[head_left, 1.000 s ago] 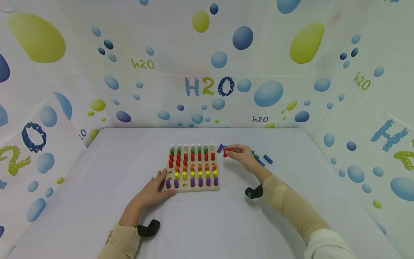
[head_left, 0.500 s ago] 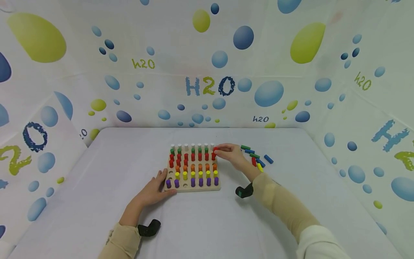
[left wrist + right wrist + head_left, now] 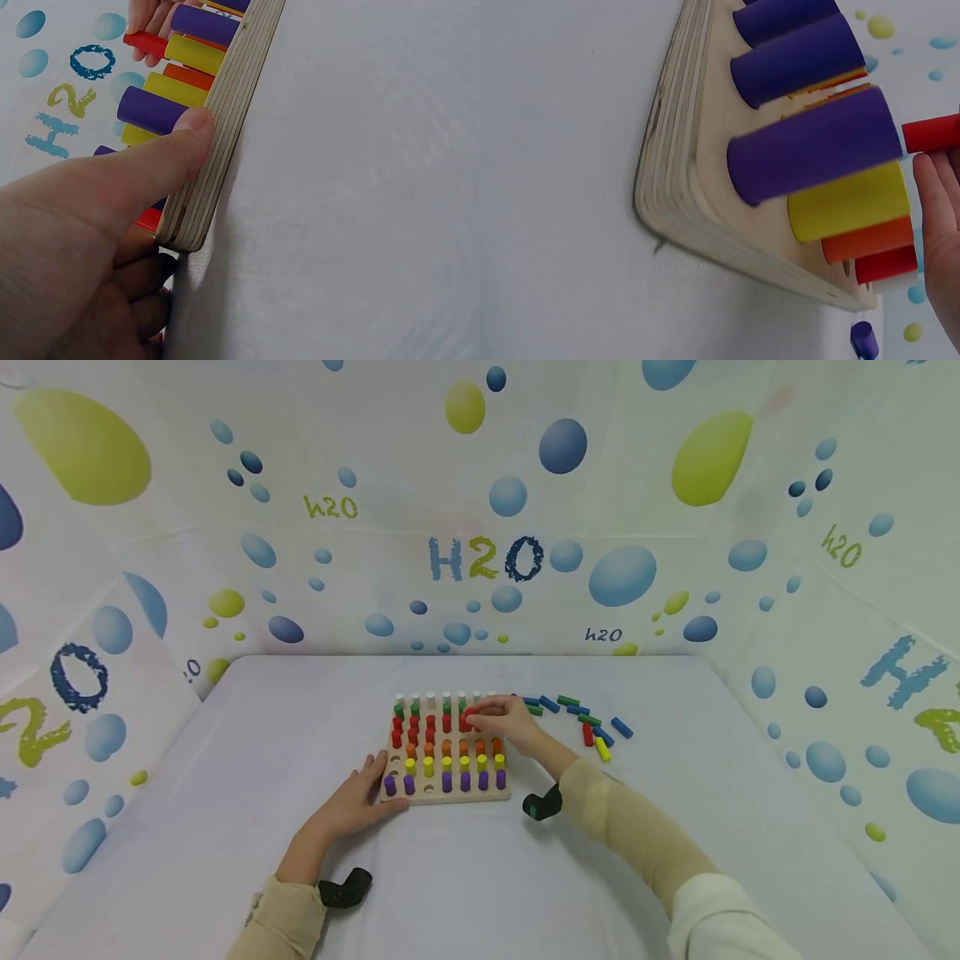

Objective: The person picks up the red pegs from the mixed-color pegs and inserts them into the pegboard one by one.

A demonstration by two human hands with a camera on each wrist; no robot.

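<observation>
My left hand [image 3: 351, 803] holds the front left corner of a wooden pegboard [image 3: 457, 799], the thumb on its front edge and the fingers along its left side. In the left wrist view those fingers are curled by the corner. The board carries rows of upright white, green, red, orange, yellow and purple pegs. My right hand [image 3: 510, 720] is over the right part of the red and green rows, pinching a red peg [image 3: 931, 133] between thumb and fingers. That red peg [image 3: 144, 43] also shows in the left wrist view. The right hand hides some pegs behind it.
Loose pegs lie right of the board: several blue and green, a red peg [image 3: 588, 734] and a yellow peg [image 3: 603, 748]. A purple peg [image 3: 865, 340] lies beyond the board's right side. Bare holes show at the board's left and in the purple row.
My right hand, with the red peg, has moved left from beside the board to above it, uncovering the loose pegs on the right. My left hand has stayed at the board's corner.
</observation>
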